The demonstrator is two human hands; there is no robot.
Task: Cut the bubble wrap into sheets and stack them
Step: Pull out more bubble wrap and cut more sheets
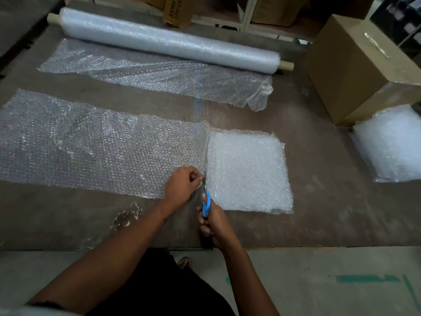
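While a broad brown worktable (319, 197) is filling most of the view, a long roll of bubble wrap (168, 39) on a cardboard core is lying slantwise along its far side, with an unrolled length (159, 78) trailing toward the person and ending in a crumpled right edge. Nearer, a long cut strip of bubble wrap (79, 144) is lying flat across the left and middle of the table, its right end folded or laid over a whiter square pile of bubble wrap (248, 172) just in front of the person. At the far right a large sealed cardboard box (355, 67) is sitting on the table, and just in front of it, near the right edge of the view, a stack of cut bubble-wrap sheets (391, 144) is resting. Beyond the table, shelving with more cartons (180, 10) is showing dimly. Both bare forearms are reaching in from below. The left hand (182, 185) is pinching the near edge of the strip between curled fingers and thumb, right beside the cut line. The right hand (211, 220) is gripping the handles of blue-handled scissors (206, 201), fingers curled round them, the blades pointing away from the person into the wrap at the seam between strip and white pile; whether the blades are parted is too small to tell.
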